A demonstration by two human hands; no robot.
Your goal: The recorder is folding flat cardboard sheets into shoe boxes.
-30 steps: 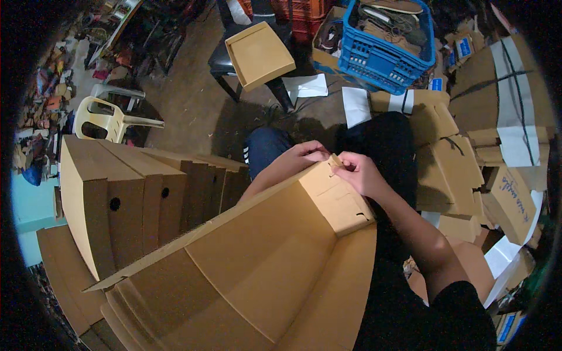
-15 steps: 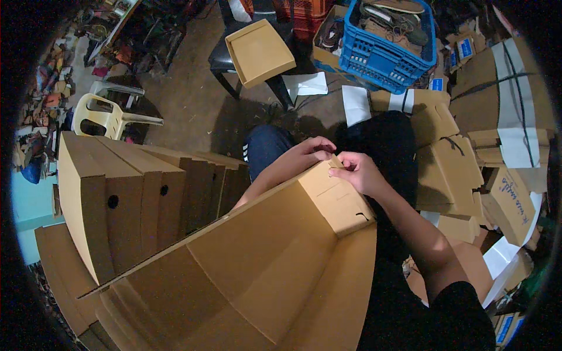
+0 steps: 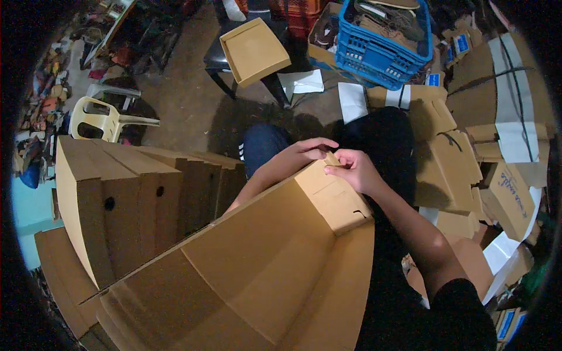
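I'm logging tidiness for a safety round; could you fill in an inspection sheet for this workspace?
Surface: brown floor with white paper sheets; no worktable seen.
Job's things: large open cardboard box in front of the person, its far end wall standing.
Clutter: cardboard pieces at right; blue crate of shoes ahead.
Hands: right hand pinches the box's far top corner; left hand is at the same corner, its grip unclear.
Cables: nothing seen that is clearly a cable.
Surroundings: row of cardboard boxes and pale plastic chair at left; black chair bearing a shallow cardboard tray ahead.
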